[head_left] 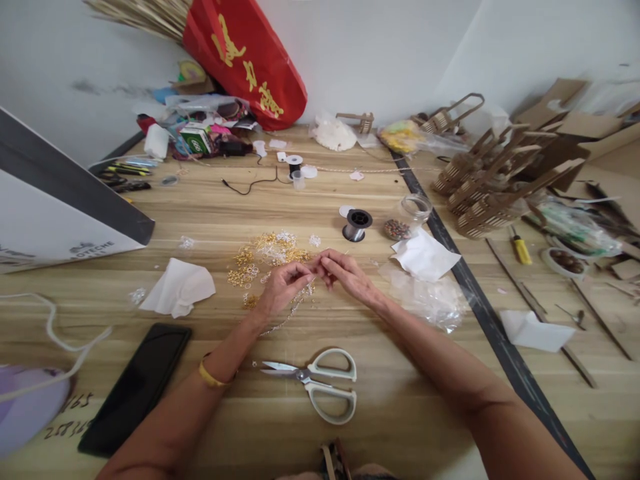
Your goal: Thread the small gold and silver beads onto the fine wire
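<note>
While scissors (pixel 303 375) lie on the table (pixel 240 430) nearest you, blades parted, a heap of loose gold and clear pieces (pixel 273 248) farther off suggests plenty is left. Your left hand (pixel 285 288) and right hand (pixel 345 272) pinch close together, on what you cannot tell. Beneath trails a chain (pixel 294 309), seemingly part-made.

Scissors (pixel 303 376) are lying up front on the surface (pixel 210 210), a phone (pixel 137 390) resting to their left! Beads (pixel 273 245) are spreading out behind, a strand (pixel 294 308) trailing between, a tissue (pixel 177 288) sitting left. Farther back, rightward, a spool (pixel 356 232) is standing, a jar (pixel 406 221) sitting to its right, a bag (pixel 250 73) leaning behind everything.
</note>
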Demonstrator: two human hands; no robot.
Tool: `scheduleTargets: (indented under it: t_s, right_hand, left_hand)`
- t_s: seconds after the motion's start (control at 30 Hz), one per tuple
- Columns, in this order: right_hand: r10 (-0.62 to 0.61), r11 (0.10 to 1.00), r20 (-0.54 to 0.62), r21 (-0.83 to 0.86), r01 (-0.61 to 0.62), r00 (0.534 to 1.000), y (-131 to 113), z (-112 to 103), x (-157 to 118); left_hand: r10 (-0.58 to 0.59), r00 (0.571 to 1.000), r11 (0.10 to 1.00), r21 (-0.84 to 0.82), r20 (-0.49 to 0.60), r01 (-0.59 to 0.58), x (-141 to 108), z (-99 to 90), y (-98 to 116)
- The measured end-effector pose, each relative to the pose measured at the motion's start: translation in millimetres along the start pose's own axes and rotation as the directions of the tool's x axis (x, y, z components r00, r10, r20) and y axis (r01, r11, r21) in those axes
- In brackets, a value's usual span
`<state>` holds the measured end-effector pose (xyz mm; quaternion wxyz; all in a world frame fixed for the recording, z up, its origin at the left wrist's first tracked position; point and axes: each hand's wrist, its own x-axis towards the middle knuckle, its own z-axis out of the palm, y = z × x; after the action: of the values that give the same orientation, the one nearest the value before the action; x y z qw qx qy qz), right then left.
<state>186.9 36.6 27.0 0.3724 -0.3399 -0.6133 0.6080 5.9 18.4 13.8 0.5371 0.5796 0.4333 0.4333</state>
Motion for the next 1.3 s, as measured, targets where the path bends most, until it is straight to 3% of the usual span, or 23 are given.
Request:
scheduleTargets:
  t_s: [0.37,0.5,0.63,0.73,0.8,1.07,1.3]
  right_hand:
    - [0.062,0.994,0.045,0.088,-0.066,0.997,-2,-1,1]
    - [0.057,0.997,0.041,0.058,-0.06,0.998,-2,0,1]
    - [-0.013,0.986,-0.028,-0.165,0.009,1.0,-5,-3,0]
    - [-0.05,0.894,-0.054,-0.448,0.02,0.997,-9,-8,-1]
    - [-0.029,0.851,-0.042,-0.524,0.003,0.999,-12,-11,0]
    - [-0.005,0.884,0.029,-0.467,0.018,1.0,-13,-9,-1]
    - [-0.056,0.863,0.057,-0.499,0.077,0.997,-14,-6,-2]
  left_hand:
    - [0.032,0.996,0.999,0.002,0.088,-0.032,-2,1.4,-3]
    - [0.006,0.998,1.0,-0.03,0.069,-0.004,-1,0.7,-4]
    - [-0.024,0.999,0.998,-0.051,0.036,0.026,1,-0.4,-3]
    - [-0.027,0.999,0.997,-0.069,0.031,0.029,0,-1.6,-3]
    - [-0.027,0.999,0.997,-0.074,0.029,0.029,0,-2.2,-4]
    - [-0.014,1.0,0.998,-0.067,0.003,0.015,0,-2.0,-7]
    - [-0.025,0.998,0.994,-0.103,0.06,0.031,-1,0.1,-2]
